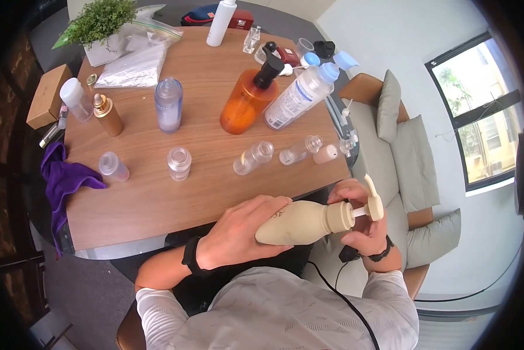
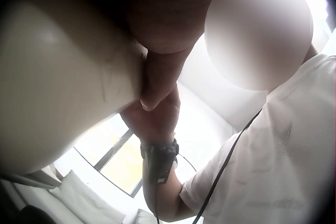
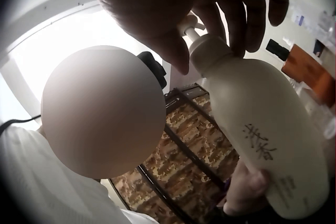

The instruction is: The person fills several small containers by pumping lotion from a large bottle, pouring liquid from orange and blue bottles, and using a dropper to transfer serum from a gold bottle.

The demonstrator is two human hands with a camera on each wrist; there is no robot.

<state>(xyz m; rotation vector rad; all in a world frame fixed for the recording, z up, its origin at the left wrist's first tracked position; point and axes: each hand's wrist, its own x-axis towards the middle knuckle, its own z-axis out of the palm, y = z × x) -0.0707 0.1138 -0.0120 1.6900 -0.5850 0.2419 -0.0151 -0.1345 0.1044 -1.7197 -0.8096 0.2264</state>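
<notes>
A cream pump bottle lies tilted on its side in front of my body, below the table edge. My left hand grips its body near the base. My right hand is curled about the neck, thumb and fingers on either side of the collar. Beyond the collar the pump head sticks out on a white stem. Dark writing shows on the pump bottle in the right wrist view. In the left wrist view the bottle's pale side fills the left.
On the wooden table stand several small clear bottles, an orange pump bottle, a large clear bottle and a blue-tinted bottle. A purple cloth hangs at the left edge. A sofa stands to the right.
</notes>
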